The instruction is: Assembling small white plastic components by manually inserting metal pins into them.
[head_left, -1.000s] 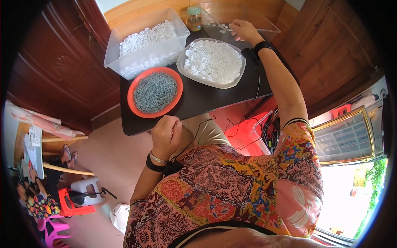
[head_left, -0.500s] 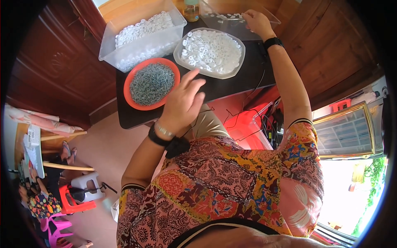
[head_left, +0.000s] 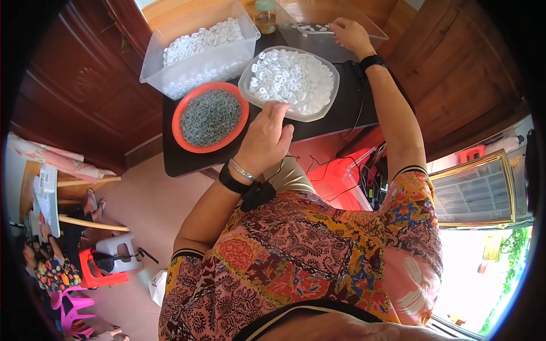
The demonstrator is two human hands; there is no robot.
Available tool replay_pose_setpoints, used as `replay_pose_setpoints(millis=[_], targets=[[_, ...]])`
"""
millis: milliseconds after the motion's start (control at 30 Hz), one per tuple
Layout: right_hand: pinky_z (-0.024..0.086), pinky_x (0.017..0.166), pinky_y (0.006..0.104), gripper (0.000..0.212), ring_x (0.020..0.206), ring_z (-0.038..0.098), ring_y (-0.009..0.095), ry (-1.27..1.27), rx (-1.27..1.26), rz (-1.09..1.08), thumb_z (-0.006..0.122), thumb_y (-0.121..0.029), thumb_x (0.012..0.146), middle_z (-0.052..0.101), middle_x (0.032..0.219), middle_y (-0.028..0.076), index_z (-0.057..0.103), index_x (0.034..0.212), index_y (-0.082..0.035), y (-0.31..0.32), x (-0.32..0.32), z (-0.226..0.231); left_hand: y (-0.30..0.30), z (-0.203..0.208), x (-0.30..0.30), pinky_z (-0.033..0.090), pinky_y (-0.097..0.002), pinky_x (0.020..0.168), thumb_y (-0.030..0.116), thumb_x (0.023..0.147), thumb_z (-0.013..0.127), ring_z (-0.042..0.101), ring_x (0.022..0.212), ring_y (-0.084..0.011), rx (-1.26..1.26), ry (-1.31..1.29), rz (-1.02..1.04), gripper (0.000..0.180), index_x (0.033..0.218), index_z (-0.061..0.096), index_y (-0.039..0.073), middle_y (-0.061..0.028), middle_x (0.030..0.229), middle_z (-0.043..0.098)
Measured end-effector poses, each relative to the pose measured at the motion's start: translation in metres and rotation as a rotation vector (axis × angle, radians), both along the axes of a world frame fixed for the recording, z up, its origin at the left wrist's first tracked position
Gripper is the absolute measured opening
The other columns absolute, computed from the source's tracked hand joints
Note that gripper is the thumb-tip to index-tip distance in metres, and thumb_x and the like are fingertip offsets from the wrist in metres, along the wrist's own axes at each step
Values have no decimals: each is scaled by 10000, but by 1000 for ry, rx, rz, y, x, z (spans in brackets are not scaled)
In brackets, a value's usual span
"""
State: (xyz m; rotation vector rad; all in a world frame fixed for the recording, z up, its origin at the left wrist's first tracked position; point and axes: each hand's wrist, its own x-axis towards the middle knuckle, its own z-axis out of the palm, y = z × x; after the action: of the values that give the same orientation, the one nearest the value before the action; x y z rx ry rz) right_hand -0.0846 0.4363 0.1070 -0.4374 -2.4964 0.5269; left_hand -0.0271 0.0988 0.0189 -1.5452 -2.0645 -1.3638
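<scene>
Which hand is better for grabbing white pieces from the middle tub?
Probably the left hand: it's close by the tub, while the right hand is at the rightmost clear box.

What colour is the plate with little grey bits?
Orange-red; the plate shows best in the head view.

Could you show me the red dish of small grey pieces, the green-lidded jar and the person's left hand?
Red dish (head_left: 205,149): head view, on its near rim.
Green-lidded jar (head_left: 265,21): head view, on its body.
Left hand (head_left: 263,138): head view, on the back of the hand.
</scene>
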Motion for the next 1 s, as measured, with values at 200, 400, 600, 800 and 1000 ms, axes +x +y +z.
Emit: replay_pose_setpoints(millis=[200,400,600,800,1000], targets=[[495,615,270,292,611,626,128,121,166,22,579,-354,852,650,679,31,678,918,-88,-3,-8,-11,-3,-5,3,448,-427,861,66,794,564,531,987,-402,21,13,-6,378,1139,449,-40,-236,1088,507],[473,638,251,266,631,600,124,104,-24,148,598,-284,868,637,704,32,676,912,-33,-33,17,10,-17,-7,7,444,-421,895,61,795,563,526,1040,-408,64,-15,-28,375,1146,463,-23,-248,1149,500],[457,697,240,179,774,574,95,190,-442,391,610,-178,872,632,839,24,680,850,-14,-138,120,16,-47,-10,0,506,-334,754,39,827,570,630,870,-276,229,-345,-10,210,1027,565,-23,-182,1008,596],[444,657,214,45,750,548,75,68,-887,728,668,-25,826,607,809,25,643,849,4,-249,150,-62,-77,-3,-4,417,-218,597,140,914,484,536,647,-93,321,-903,-116,162,838,553,15,-41,754,582],[433,616,199,59,687,517,34,72,-795,560,642,-58,870,585,765,-23,619,864,-4,-229,134,-84,-105,-19,-10,419,-214,601,140,923,482,542,659,-86,303,-887,-58,154,876,562,17,-40,772,589]])
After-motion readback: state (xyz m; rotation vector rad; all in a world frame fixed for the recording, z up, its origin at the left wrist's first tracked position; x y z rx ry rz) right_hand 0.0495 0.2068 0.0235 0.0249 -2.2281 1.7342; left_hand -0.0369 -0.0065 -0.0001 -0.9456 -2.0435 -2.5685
